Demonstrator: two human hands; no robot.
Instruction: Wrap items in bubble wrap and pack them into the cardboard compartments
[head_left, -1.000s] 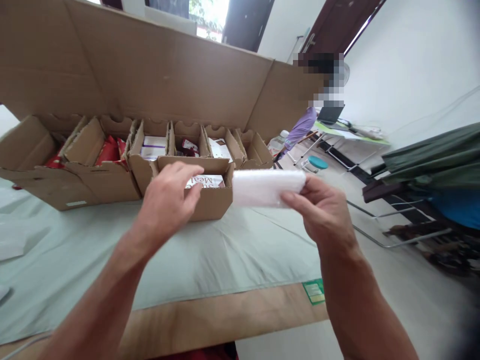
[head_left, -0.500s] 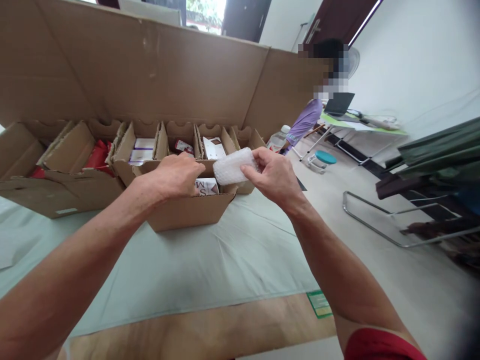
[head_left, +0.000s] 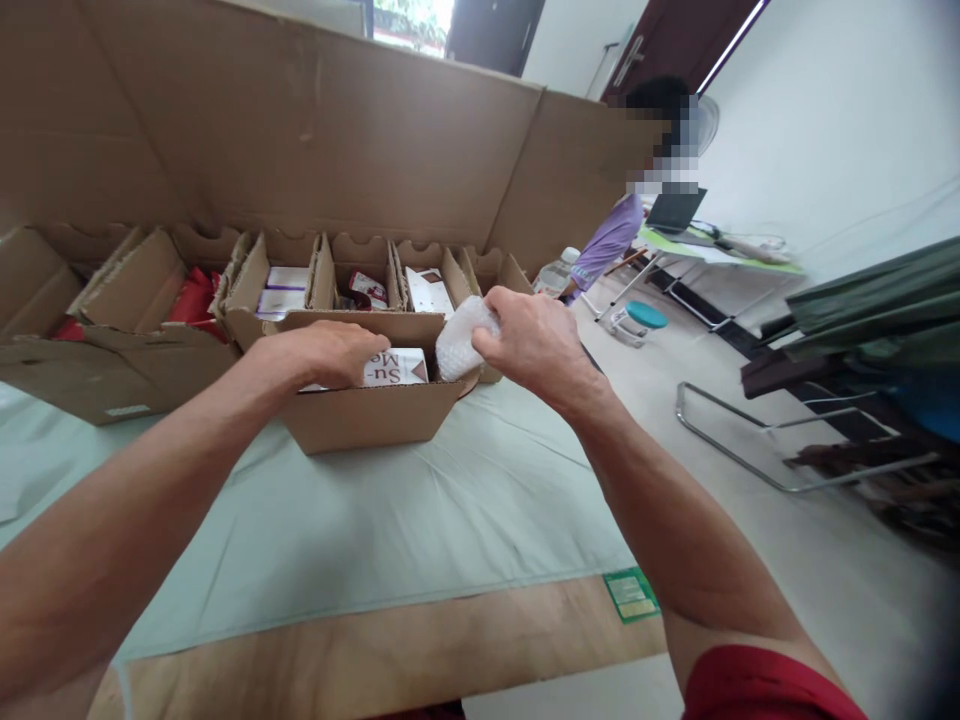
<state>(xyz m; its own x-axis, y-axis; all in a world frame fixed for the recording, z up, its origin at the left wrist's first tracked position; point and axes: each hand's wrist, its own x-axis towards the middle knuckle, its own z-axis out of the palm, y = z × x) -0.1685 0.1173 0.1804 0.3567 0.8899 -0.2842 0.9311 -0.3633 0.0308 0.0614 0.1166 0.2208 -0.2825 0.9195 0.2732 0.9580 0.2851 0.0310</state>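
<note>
My right hand (head_left: 529,335) pinches a pouch of bubble wrap (head_left: 461,340) at its right end. The pouch tilts down, with its lower end in the right side of a small open cardboard box (head_left: 375,418). Inside that box lies a white printed carton (head_left: 397,367) with dark lettering. Over the left part of the carton is my left hand (head_left: 341,350), closed against it. Most of its fingertips are hidden behind the carton and the box wall. I cannot make out what the bubble wrap contains.
Behind stands a row of open cardboard bins, one with red packets (head_left: 196,300), another with white-and-purple boxes (head_left: 285,288). A tall cardboard panel (head_left: 405,150) rises behind them. A clear bottle (head_left: 555,273) stands near a person in a purple sleeve (head_left: 607,235). A green card (head_left: 631,595) lies at the table's front edge.
The bubble wrap has tipped from nearly level to slanting down into the box's right side. My left hand has shifted left along the carton, uncovering more of its lettering.
</note>
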